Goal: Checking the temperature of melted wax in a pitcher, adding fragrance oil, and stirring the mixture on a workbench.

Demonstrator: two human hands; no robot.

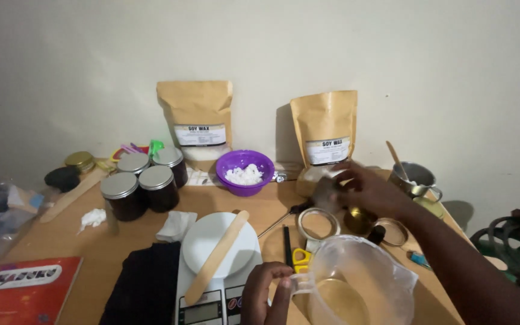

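Wooden table (151, 204), wax bags (195, 117), scale (218, 253), jars (145, 180), left hand (265, 295) holding jug (356, 283)

Two tan kraft-paper pouches, upright at the desk's far edge against the wall: left pouch (194, 117) and right pouch (324, 135), each bearing a white rectangular label (199, 135). Grey scale display (199, 313) at the near edge. Red printed packet (22, 289), near-left corner.

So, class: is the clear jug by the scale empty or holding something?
Holding something: the clear jug has a shallow pool of yellowish liquid at its bottom, well below the rim.
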